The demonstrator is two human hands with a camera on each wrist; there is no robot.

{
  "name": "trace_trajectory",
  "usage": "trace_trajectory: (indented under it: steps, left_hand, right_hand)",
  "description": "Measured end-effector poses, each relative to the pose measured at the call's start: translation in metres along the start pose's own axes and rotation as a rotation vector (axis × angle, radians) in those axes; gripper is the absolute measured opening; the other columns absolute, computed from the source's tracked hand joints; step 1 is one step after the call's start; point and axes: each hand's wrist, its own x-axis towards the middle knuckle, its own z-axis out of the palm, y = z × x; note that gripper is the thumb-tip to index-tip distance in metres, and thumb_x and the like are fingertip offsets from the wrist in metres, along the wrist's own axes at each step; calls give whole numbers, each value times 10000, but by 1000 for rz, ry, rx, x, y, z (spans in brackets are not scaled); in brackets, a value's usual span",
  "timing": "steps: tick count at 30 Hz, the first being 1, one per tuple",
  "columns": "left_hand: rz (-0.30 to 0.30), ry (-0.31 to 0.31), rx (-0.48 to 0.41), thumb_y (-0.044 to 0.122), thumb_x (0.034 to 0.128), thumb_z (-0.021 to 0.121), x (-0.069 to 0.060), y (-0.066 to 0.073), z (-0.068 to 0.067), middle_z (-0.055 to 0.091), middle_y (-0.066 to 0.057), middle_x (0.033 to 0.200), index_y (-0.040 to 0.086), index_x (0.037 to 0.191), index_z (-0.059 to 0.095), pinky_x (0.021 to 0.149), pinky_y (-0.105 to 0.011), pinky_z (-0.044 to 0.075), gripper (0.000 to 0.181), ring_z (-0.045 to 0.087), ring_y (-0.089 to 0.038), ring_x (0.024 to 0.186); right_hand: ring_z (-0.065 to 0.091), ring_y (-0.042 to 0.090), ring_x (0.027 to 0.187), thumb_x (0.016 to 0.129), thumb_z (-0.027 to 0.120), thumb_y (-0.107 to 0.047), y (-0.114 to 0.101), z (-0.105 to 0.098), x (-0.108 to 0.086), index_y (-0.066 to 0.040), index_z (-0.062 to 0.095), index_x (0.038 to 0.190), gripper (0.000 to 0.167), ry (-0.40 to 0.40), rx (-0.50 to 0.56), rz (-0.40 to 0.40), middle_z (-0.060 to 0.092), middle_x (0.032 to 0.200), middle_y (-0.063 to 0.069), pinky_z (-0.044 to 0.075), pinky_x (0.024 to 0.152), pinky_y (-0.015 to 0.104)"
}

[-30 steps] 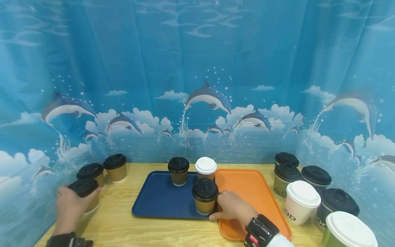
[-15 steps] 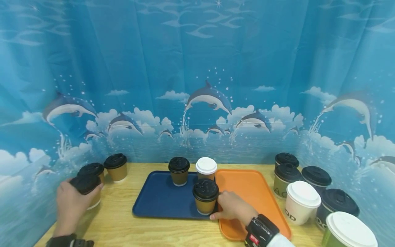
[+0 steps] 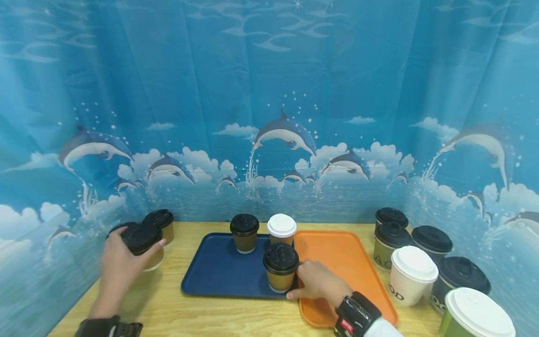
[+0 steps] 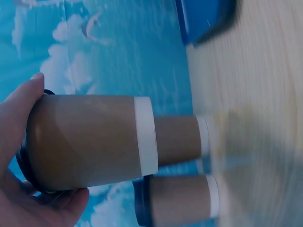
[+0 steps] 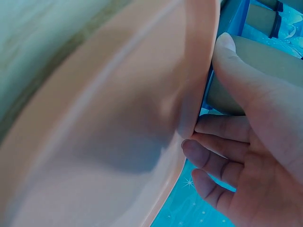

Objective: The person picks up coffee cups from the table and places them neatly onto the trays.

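My left hand (image 3: 119, 267) grips a brown paper coffee cup (image 4: 90, 142) around its black lid. In the left wrist view its white-banded base hangs above the wooden table, in front of two similar lidded cups. My right hand (image 3: 322, 283) rests where the blue tray (image 3: 219, 276) meets the orange tray (image 3: 337, 255). Just to its left, a black-lidded brown cup (image 3: 280, 274) stands on the blue tray. In the right wrist view, the loosely bent fingers touch the orange rim and the thumb (image 5: 232, 56) lies across that cup's side.
Farther back on the blue tray stand a black-lidded cup (image 3: 244, 234) and a white-lidded cup (image 3: 281, 228). Another black-lidded cup (image 3: 162, 222) is behind my left hand. Several larger lidded tubs, among them a white tub (image 3: 412, 276), crowd the table's right side. A dolphin-print curtain (image 3: 269, 140) encloses the table.
My left hand has carried its cup up and to the right, so that it now overlaps the cups behind. My right hand and the cups on the blue tray have stayed put.
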Motion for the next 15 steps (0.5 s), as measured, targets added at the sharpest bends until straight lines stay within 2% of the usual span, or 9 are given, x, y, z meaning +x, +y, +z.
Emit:
trace_trajectory:
  steps: [2, 5, 7, 12, 15]
  left_hand:
    - [47, -13, -10, 540, 811, 806, -4, 10, 4, 346, -449, 1404, -152, 1504, 239, 1015, -731, 348, 1131, 391, -605, 1252]
    - [153, -22, -26, 503, 812, 821, -11, 23, 15, 377, -442, 1385, -161, 1477, 278, 992, -723, 377, 1085, 413, -597, 1248]
    - [210, -54, -36, 509, 817, 816, -17, 32, 22, 383, -428, 1387, -150, 1476, 282, 983, -716, 391, 1074, 418, -590, 1253]
    - [273, -162, -67, 579, 824, 783, -31, 56, 39, 432, -352, 1385, -83, 1480, 313, 984, -687, 420, 1044, 464, -531, 1256]
    - [325, -175, -93, 559, 818, 800, -38, 67, 51, 495, -309, 1348, -57, 1447, 380, 968, -658, 451, 975, 510, -488, 1229]
  right_hand:
    - [687, 232, 869, 770, 837, -532, 0, 1, 1, -68, 726, 1111, 587, -2, 4, 6, 710, 939, 51, 557, 775, 411]
    - [693, 245, 886, 763, 840, -535, 0, 2, 1, -72, 725, 1120, 595, 1, 2, 15, 717, 959, 56, 560, 789, 422]
    - [692, 243, 883, 762, 839, -540, 0, 2, 1, -74, 723, 1125, 602, -1, 1, 26, 715, 957, 52, 558, 785, 423]
    - [684, 221, 856, 764, 834, -544, -1, 0, 0, -75, 726, 1120, 599, -5, 0, 30, 710, 940, 42, 554, 770, 414]
    - [678, 206, 841, 772, 832, -538, -1, -1, -1, -74, 730, 1113, 585, -10, 6, 25, 707, 932, 39, 549, 755, 404]
